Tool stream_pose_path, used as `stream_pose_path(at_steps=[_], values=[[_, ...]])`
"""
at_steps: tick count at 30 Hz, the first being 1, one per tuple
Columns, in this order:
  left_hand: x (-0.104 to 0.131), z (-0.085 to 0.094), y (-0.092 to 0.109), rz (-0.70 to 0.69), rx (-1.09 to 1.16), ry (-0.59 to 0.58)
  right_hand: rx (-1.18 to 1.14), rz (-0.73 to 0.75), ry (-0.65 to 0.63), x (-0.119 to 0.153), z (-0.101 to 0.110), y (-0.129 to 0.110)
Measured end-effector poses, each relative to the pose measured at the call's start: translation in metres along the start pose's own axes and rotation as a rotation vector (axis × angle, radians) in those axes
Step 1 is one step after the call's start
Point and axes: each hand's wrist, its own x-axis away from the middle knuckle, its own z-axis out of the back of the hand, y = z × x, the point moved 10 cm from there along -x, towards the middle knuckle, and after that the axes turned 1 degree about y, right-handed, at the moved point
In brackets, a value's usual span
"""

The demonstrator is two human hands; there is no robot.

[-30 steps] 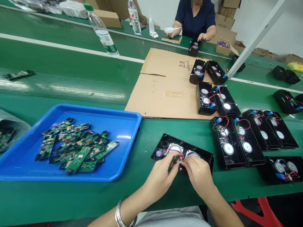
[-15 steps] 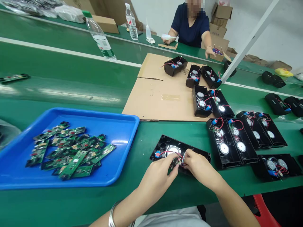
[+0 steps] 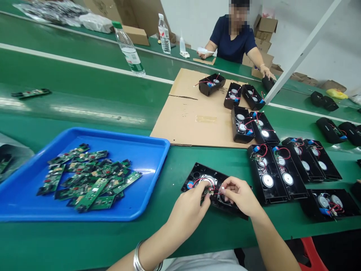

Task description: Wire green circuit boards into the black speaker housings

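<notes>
In front of me an open black speaker housing (image 3: 197,171) lies on the green table, with round silver speakers and a blue component with red wires inside. My left hand (image 3: 189,205) pinches a small green circuit board (image 3: 207,191) over the housing, its fingers partly covering the board. Just to the right, my right hand (image 3: 237,195) pinches a small white wire connector (image 3: 223,189) close to the board. Red wires run between the two hands. Whether the connector touches the board cannot be made out.
A blue tray (image 3: 166,150) with a heap of circuit boards is at left. Several speaker housings (image 3: 265,177) stand to the right, some on a cardboard sheet (image 3: 180,120). Across the table a person (image 3: 234,37) reaches toward another housing; a water bottle (image 3: 129,52) stands on the far left.
My right hand has opened slightly away from the left, showing the white connector. The person opposite has stretched a hand to a black housing. The view has shifted a little.
</notes>
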Motion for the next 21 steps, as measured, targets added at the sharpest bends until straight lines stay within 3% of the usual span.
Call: stream_pose_path(at_steps=[4, 11, 21], values=[[-0.004, -0.001, -0.003, 0.035, 0.031, 0.003, 0.307, 0.228, 0.154, 0.006, 0.008, -0.022], [-0.005, -0.003, -0.005, 0.053, 0.083, 0.004, 0.71, 0.385, 0.17, 0.012, -0.009, -0.031], [-0.003, -0.002, -0.007, 0.049, 0.144, 0.057, 0.72, 0.412, 0.202, 0.017, -0.014, -0.026]])
